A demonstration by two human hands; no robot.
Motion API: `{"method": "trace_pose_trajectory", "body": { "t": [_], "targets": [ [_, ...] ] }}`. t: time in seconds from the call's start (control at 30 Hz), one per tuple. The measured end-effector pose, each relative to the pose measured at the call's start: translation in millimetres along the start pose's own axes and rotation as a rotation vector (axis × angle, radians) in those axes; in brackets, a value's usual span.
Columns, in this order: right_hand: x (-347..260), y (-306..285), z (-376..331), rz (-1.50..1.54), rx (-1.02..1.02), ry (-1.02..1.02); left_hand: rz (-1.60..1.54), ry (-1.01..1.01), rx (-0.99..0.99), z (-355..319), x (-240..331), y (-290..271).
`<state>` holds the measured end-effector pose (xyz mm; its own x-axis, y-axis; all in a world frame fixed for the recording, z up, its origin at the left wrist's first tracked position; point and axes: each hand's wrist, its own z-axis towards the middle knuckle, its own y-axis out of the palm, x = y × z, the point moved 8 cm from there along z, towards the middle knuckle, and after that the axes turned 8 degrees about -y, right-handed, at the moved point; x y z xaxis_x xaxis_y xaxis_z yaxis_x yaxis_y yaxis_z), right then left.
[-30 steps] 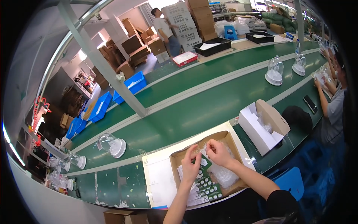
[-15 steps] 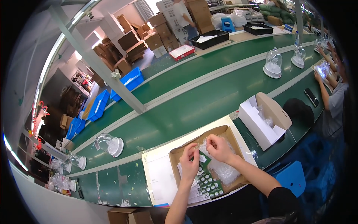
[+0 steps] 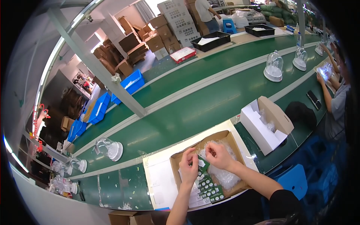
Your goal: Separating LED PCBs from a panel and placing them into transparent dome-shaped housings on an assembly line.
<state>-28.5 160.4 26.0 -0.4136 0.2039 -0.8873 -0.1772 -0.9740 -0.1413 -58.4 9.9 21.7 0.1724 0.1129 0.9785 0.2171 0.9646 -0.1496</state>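
Note:
My left hand (image 3: 189, 165) and my right hand (image 3: 220, 156) are held a little apart over a shallow cardboard tray (image 3: 173, 162). Both have thumb and fingertips pinched together; anything between them is too small to make out. Beneath them in the tray lie green cards (image 3: 210, 187) with pale round marks, overlapping one another. White printed slips (image 3: 198, 200) lie along the tray's left side. A clear plastic bag (image 3: 228, 178) and loose, thin transparent strands fill the right side, partly hidden by my right hand and forearm.
An opened white carton (image 3: 258, 125) with clear plastic inside stands right of the tray. Clear domes on white bases, such as one dome (image 3: 273, 67), stand along the green conveyor (image 3: 180, 116). A black phone-like object (image 3: 313, 99) lies near a co-worker (image 3: 333, 101). A blue stool (image 3: 293, 182) is at lower right.
My hands stay pinched over the tray, with only slight movement. In the background, a standing person has moved to the right. The whole view has shifted slightly.

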Motion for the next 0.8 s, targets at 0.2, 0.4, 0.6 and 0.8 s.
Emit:
{"method": "trace_pose_trajectory", "body": {
  "t": [0.2, 0.4, 0.6, 0.8],
  "targets": [
    [-4, -3, 0, 0.004, 0.035, 0.003, 0.004, 0.002, -0.001, -3, 6, 1],
    [7, -2, -1, -0.010, 0.013, 0.042, -0.027, -0.030, 0.008, -2, -3, -1],
    [-3, 3, -1, -0.017, -0.018, -0.003, -0.033, -0.037, 0.010, -6, 1, 0],
    [8, -2, -1, 0.009, 0.020, 0.038, -0.057, -0.045, -0.037, -6, -9, 5]
  ]
}}
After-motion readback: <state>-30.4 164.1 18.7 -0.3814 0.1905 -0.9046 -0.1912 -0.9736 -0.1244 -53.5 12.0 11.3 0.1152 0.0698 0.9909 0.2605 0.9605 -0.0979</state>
